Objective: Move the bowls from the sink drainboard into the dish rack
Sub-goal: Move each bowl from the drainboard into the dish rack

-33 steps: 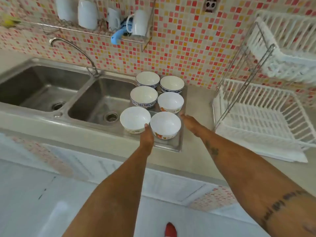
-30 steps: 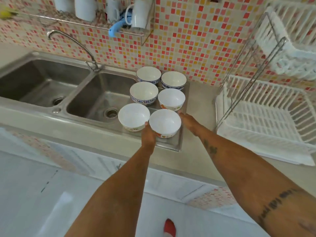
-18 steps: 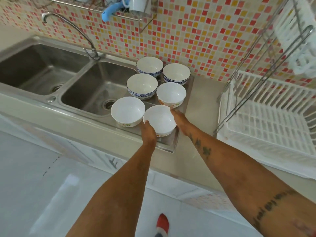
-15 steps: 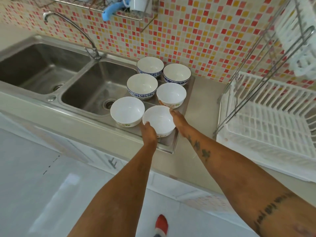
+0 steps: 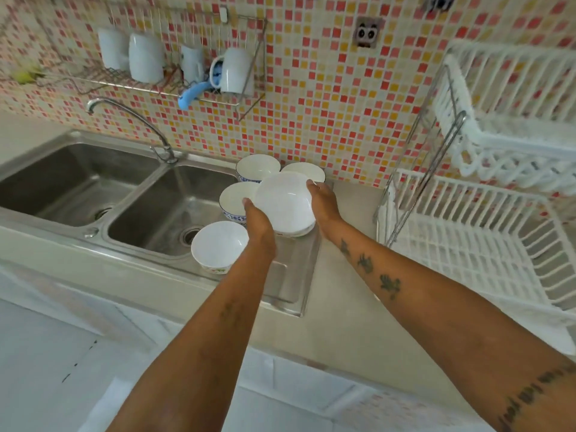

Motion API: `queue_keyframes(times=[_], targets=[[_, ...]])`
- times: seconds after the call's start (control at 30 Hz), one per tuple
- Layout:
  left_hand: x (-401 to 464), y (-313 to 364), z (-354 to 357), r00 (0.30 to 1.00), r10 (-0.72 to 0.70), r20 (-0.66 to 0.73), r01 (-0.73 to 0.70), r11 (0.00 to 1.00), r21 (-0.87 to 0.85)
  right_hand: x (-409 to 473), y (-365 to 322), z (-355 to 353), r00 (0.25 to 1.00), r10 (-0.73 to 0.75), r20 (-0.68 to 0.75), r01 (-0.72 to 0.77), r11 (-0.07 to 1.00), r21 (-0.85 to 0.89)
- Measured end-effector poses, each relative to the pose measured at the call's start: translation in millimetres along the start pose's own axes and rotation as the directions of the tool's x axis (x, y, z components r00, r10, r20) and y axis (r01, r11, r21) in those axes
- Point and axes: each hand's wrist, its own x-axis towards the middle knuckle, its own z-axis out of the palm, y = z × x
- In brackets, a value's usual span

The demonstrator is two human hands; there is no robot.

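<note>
Mosaic tiles in pink, red and yellow cover the far wall above a pale desk into which a steel double sink [image 5: 78,182] is set. On the wall at the far left a wire shelf [image 5: 131,79] is hung, and white cups [image 5: 146,57] are stood on it, with a blue handle [image 5: 191,95] poking out below a mug [image 5: 235,70]. A curved tap [image 5: 131,120] is mounted behind the divide between the two basins.

To the right of the basins the drainboard [image 5: 293,275] is seen, and bowls are left on it: a white bowl [image 5: 218,246] stands nearest, a blue-patterned bowl [image 5: 233,199] is partly hidden behind the left hand, and two more bowls [image 5: 255,166] are placed at the far edge by the wall.

A white bowl is held up [image 5: 283,202] above the drainboard between both hands, tilted so that its inside is shown to the camera. The left hand [image 5: 258,219] is pressed against its near left rim and the right hand [image 5: 324,204] is closed on its far right rim, so each grip is grasping this one bowl. A second rim appears to be visible beneath it, though whether that is another bowl cannot be told.

At the right a white dish rack [image 5: 467,244] with a metal frame is stood on the desk, well apart from the lifted bowl, and its upper tier [image 5: 505,98] is seen against the wall.
</note>
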Motion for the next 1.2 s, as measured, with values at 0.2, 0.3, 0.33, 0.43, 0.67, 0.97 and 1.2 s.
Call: queue_keyframes(times=[0.2, 0.3, 0.33, 0.43, 0.67, 0.97, 1.2], targets=[[-69, 114, 80, 0.955, -0.011, 0.296, 0.035, 0.997, -0.074, -27, -144, -43, 0.903, -0.412, -0.123, 0.417, 0.909, 0.016], [-108, 147, 119, 0.919, -0.050, 0.392, 0.000, 0.992, 0.126, -60, -204, -80, 0.803, -0.566, -0.185, 0.573, 0.819, -0.019], [-119, 154, 132, 0.907, -0.070, 0.415, -0.005, 0.985, 0.175, -69, -218, -94, 0.771, -0.599, -0.216, 0.607, 0.794, -0.037], [-139, 153, 169, 0.658, -0.267, 0.704, 0.125, 0.961, 0.247, -90, -241, -144, 0.703, -0.633, -0.323, 0.645, 0.760, -0.085], [-190, 93, 256, 0.369, -0.457, 0.809, -0.001, 0.870, 0.492, -129, -230, -271, 0.665, -0.587, -0.462, 0.612, 0.783, -0.114], [-212, -15, 358, 0.401, -0.271, 0.875, -0.494, 0.741, 0.455, -150, -210, -400, 0.785, -0.268, -0.559, 0.201, 0.963, -0.179], [-197, -104, 391, 0.148, -0.027, 0.989, -0.933, 0.329, 0.148, -106, -156, -465, 0.731, -0.061, -0.679, 0.009, 0.997, -0.080]])
